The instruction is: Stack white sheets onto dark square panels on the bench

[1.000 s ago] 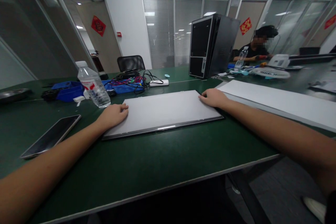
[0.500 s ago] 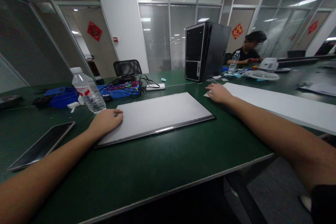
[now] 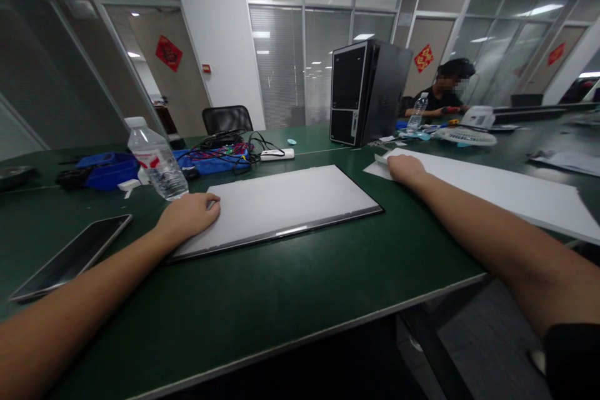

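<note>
A flat display panel (image 3: pixel 281 199), white on top with a thin dark frame, lies in front of me on the green table. My left hand (image 3: pixel 192 215) is closed over the panel's left edge, fingertips on its top surface. To the right, my right hand (image 3: pixel 407 172) is closed on the near left end of a stack of white sheets (image 3: pixel 497 187). A pale corner sticks up beside its fingers; how many sheets they grip is hidden.
A water bottle (image 3: pixel 157 159) stands just behind my left hand. A tablet-like device (image 3: pixel 72 256) lies at the left. Farther back are blue trays with cables (image 3: pixel 210 161), a white remote-like object (image 3: pixel 276 154), a computer tower (image 3: pixel 368 94), a white fan (image 3: pixel 469 131) and a seated person (image 3: pixel 445 90).
My right hand has shifted right and closed, from fingers spread over the sheets' end to gripping it, with a corner raised. My left hand and the panel stay put.
</note>
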Demonstrator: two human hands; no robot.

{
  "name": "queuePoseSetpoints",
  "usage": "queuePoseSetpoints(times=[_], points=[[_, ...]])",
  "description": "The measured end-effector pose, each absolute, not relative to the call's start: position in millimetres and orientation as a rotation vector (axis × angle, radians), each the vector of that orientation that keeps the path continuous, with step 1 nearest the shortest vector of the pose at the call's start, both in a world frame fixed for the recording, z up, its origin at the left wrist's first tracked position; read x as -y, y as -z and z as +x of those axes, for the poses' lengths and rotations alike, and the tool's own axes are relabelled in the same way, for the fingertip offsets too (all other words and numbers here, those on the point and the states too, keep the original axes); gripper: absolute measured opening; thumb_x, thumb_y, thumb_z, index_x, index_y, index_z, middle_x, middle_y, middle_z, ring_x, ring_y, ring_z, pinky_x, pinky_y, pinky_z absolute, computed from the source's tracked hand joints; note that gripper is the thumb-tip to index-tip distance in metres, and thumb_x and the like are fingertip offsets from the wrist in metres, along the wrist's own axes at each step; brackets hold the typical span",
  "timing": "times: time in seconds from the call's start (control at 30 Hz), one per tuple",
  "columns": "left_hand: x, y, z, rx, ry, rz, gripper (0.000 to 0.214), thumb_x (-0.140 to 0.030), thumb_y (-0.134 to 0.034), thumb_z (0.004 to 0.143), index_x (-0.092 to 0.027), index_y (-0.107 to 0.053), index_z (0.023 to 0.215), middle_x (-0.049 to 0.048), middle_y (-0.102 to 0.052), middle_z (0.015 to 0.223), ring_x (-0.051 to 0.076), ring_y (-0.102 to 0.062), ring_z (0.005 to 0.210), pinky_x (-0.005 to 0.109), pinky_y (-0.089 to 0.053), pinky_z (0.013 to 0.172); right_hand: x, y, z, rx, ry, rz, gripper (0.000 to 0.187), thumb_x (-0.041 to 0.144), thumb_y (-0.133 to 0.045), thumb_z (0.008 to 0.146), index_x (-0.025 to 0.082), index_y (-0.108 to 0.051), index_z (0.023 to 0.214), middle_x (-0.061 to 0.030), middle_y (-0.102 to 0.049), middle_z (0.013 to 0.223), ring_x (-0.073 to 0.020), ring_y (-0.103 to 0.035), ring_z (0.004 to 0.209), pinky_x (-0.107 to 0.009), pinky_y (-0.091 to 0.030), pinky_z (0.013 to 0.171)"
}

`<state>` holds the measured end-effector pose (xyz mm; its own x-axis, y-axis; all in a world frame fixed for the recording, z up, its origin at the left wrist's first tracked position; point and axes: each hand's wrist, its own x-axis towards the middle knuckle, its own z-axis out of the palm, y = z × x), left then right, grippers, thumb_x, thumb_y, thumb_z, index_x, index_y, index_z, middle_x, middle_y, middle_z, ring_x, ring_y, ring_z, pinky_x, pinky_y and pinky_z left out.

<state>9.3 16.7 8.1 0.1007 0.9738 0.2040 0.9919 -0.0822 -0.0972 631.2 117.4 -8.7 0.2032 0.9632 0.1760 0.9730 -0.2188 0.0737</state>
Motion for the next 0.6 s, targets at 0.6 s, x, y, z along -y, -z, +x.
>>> queuePoseSetpoints(times=[0.6], points=[[-18.9,-5.9,7.5,1.96,0.104,-2.155,0.066,-0.056,-0.037,0.095,-0.022,-0.077,0.134,0.0153,-0.08,0.128,0.04,-0.075,0.116,0.046,-0.057,0.095,-114.3,8.7,603.0,2.166,0.056,-2.231,0.045,0.054,-0.063,0.105,0.019,-0.068,0.132,-0.011,-0.069,0.13,-0.0247,-0.068,0.115,-0.05,-0.057,0.102]])
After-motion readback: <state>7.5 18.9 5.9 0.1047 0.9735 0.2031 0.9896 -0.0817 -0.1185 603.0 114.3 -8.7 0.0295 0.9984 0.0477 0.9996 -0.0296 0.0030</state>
